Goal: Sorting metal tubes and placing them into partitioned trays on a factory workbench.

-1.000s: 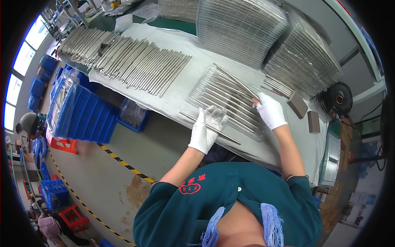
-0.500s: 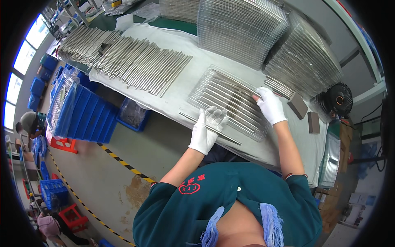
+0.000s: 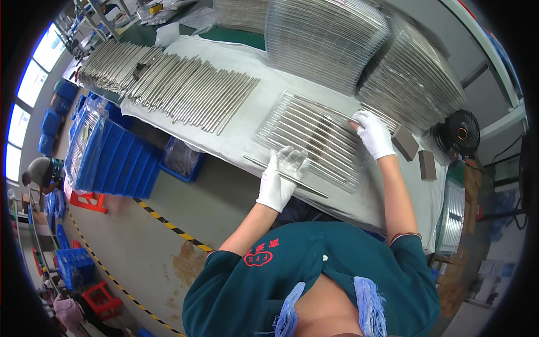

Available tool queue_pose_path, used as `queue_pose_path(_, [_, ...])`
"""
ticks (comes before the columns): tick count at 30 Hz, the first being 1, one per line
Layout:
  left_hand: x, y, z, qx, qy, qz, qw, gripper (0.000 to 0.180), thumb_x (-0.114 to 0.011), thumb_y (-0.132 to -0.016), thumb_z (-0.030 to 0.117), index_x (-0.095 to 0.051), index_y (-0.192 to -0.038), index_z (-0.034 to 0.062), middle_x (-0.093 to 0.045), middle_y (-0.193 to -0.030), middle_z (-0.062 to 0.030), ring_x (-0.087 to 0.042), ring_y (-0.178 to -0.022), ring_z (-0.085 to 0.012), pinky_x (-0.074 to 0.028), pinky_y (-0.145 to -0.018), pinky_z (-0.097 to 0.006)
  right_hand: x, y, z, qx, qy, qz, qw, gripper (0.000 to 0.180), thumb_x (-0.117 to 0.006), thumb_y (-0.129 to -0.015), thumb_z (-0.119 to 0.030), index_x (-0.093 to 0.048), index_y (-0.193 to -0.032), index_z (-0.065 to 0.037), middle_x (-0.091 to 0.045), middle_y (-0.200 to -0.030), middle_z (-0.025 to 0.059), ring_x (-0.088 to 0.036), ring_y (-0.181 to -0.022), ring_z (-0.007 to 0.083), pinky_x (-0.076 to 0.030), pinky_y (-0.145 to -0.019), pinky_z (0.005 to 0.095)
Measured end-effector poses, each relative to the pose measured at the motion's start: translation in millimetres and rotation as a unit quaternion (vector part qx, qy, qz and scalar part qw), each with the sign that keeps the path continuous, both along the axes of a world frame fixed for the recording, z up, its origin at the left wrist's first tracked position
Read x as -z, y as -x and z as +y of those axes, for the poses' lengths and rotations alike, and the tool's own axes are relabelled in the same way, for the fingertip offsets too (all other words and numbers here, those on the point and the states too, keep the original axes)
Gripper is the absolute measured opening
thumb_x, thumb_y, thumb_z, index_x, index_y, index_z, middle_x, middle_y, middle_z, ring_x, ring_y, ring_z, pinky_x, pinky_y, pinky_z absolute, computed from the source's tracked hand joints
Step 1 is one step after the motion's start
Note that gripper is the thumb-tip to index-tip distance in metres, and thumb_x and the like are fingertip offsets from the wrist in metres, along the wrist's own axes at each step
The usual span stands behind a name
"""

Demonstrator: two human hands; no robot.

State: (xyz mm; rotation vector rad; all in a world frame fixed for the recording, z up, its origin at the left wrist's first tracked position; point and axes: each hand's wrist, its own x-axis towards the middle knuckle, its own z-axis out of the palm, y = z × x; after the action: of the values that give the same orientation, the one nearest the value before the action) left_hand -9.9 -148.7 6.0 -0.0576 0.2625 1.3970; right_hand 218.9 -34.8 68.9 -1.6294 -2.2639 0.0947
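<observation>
My left hand (image 3: 281, 180), in a white glove, has its palm turned up and its fingers partly spread. A slim metal rod (image 3: 310, 188) lies across that palm under the thumb, in front of the tray's near edge. The clear plastic tray (image 3: 268, 128) holds several metal rods (image 3: 314, 135) side by side in its grooves. My right hand (image 3: 373, 133), also gloved, is at the tray's far right corner. Its fingertips are closed on the right end of the farthest rod (image 3: 328, 108). A dark patch shows across the middle of the tray.
Many loose rods (image 3: 185, 90) lie in a long row on the white cloth at the left. Tall stacks of filled trays (image 3: 323, 45) stand behind. Two brown blocks (image 3: 405, 143) and a black fan (image 3: 464, 133) are at the right. Blue crates (image 3: 120, 151) stand left of the table.
My right hand has moved slightly away from me, toward the tray's far right corner, with the rod end at its fingertips. My left hand and its rod have hardly moved.
</observation>
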Motion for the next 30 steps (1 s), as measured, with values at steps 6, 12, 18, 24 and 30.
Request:
queue_pose_path(6, [-4,-2,0,0.001,0.024,0.025,0.999,0.036,-0.037,-0.095,0.037,-0.05,-0.102,0.004,-0.054,-0.097,-0.0111,-0.053,-0.103,-0.0267,-0.046,-0.091,-0.041,-11,-1,-14,0.026,0.032,0.02,0.999,0.041,-0.066,-0.076,-0.023,-0.057,-0.114,-0.008,-0.057,-0.115,0.0113,-0.053,-0.106,0.0286,-0.043,-0.088,0.034])
queue_pose_path(12, [-3,-1,-2,-0.012,0.033,0.049,0.998,0.036,-0.041,-0.094,0.036,-0.047,-0.107,0.0031,-0.051,-0.099,-0.0112,-0.05,-0.106,-0.0275,-0.045,-0.093,-0.043,-48,-52,-71,0.053,-0.066,0.102,0.991,0.041,-0.066,-0.077,-0.022,-0.056,-0.113,-0.008,-0.056,-0.116,0.01,-0.053,-0.108,0.0264,-0.042,-0.091,0.0342])
queue_pose_path(18, [5,3,0,0.014,-0.024,0.077,0.997,0.033,-0.049,-0.091,0.035,-0.052,-0.105,0.0049,-0.055,-0.102,-0.0085,-0.05,-0.108,-0.0261,-0.04,-0.097,-0.043,-44,-223,-190,0.387,-0.139,-0.018,0.911,0.04,-0.064,-0.078,-0.025,-0.056,-0.113,-0.007,-0.057,-0.113,0.0137,-0.053,-0.105,0.0291,-0.043,-0.087,0.0364])
queue_pose_path(24, [5,10,3,0.034,-0.01,0.055,0.998,0.028,-0.05,-0.09,0.029,-0.054,-0.105,0.0048,-0.058,-0.101,-0.0093,-0.052,-0.106,-0.0259,-0.047,-0.091,-0.043,4,-292,-319,0.586,-0.012,-0.095,0.805,0.038,-0.06,-0.079,-0.034,-0.061,-0.107,-0.009,-0.059,-0.112,0.0116,-0.056,-0.101,0.0285,-0.045,-0.084,0.0387])
queue_pose_path(30, [5,9,4,0.03,0.023,0.069,0.997,0.029,-0.05,-0.091,0.027,-0.052,-0.106,0.0024,-0.058,-0.101,-0.0099,-0.052,-0.105,-0.0263,-0.048,-0.089,-0.042,1,-288,-337,0.646,0.004,-0.004,0.764,0.026,-0.064,-0.075,-0.028,-0.066,-0.091,-0.007,-0.06,-0.108,0.0111,-0.057,-0.097,0.0294,-0.046,-0.08,0.0374])
